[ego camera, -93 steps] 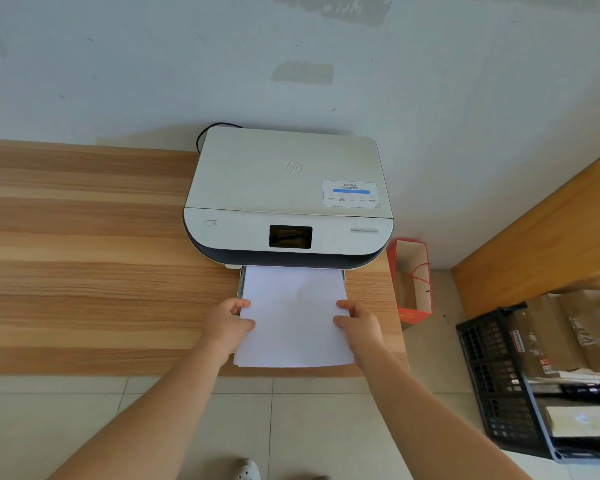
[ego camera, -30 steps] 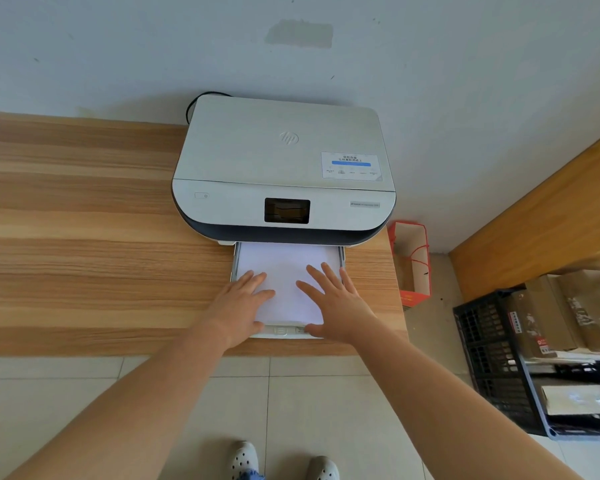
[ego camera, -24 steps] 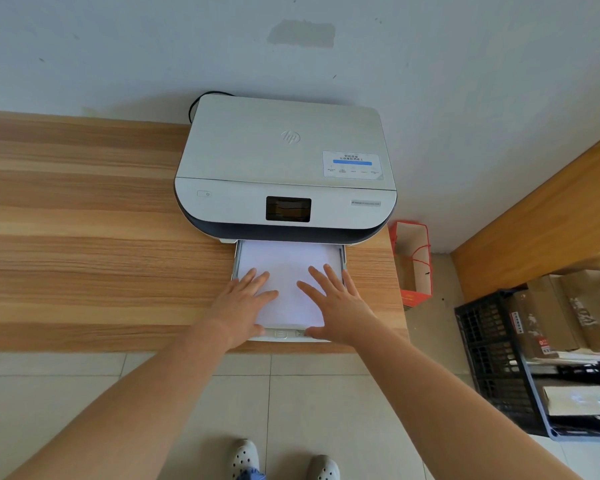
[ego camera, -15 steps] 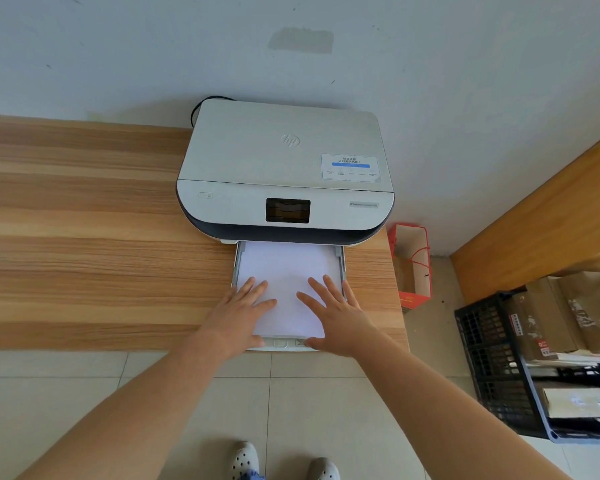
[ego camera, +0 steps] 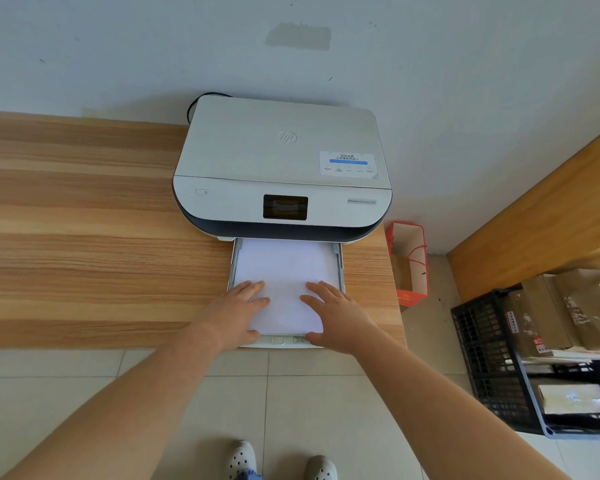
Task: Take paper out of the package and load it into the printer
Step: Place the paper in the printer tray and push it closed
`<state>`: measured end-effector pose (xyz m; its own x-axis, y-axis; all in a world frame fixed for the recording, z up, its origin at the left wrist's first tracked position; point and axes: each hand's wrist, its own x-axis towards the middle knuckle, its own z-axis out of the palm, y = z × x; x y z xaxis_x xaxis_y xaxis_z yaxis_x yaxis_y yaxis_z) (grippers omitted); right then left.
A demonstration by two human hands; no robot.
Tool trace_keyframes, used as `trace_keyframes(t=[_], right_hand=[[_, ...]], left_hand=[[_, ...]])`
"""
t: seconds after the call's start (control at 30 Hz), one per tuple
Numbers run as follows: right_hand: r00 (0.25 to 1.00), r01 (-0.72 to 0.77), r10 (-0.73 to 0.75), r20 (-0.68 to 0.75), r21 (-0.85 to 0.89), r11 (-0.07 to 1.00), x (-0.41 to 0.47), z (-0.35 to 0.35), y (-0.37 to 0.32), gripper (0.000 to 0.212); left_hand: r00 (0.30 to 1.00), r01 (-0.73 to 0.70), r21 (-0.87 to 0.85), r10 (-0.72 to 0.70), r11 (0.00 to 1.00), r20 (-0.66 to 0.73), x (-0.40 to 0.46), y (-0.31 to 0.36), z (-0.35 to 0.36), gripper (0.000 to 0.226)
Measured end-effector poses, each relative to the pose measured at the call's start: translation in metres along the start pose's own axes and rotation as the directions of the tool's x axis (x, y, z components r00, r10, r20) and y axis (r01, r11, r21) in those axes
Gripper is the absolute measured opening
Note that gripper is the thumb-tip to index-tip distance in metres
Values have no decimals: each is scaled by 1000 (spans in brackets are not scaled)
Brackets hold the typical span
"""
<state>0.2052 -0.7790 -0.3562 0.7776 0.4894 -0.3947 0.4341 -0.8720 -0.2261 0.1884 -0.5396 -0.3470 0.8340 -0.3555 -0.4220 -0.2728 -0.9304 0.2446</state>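
A white printer with a dark screen stands on the wooden desk against the wall. Its paper tray is pulled out toward me at the desk's front edge. A stack of white paper lies flat in the tray. My left hand rests palm down on the stack's near left part, fingers together and flat. My right hand lies palm down on the near right part, its thumb near the tray's front lip. Neither hand grips anything. No paper package is in view.
A red paper bag stands on the floor right of the desk. Further right a black crate holds cardboard boxes. A wooden panel runs along the right wall. Tiled floor and my shoes are below.
Three seconds ago both hands held the sheets by their edges, sliding them in. Now the paper lies in the tray with both palms flat on it. Over the last second the hands barely shifted.
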Motion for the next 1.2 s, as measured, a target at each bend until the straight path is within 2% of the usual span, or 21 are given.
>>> trace_keyframes(t=[0.3,0.5,0.83,1.07,1.2], right_hand=[[1000,11,-11,2,-46,999,-3,-1,-4,76],[1000,7,-6,21,-83,997,2,-7,-3,85],[999,-16,18,31,-58,998,3,-7,-6,89],[999,-18,20,31,-58,998,9,-10,-9,93],[999,-35,36,34,-44,998,7,-9,-10,91]], left_hand=[[999,-33,12,33,999,2,0,-2,-3,66],[998,-55,36,56,998,-10,5,-1,-6,72],[997,-75,45,75,996,-8,5,-2,-6,69],[994,-111,132,108,985,30,10,-1,-9,80],[995,-83,49,80,995,58,10,-2,-6,77]])
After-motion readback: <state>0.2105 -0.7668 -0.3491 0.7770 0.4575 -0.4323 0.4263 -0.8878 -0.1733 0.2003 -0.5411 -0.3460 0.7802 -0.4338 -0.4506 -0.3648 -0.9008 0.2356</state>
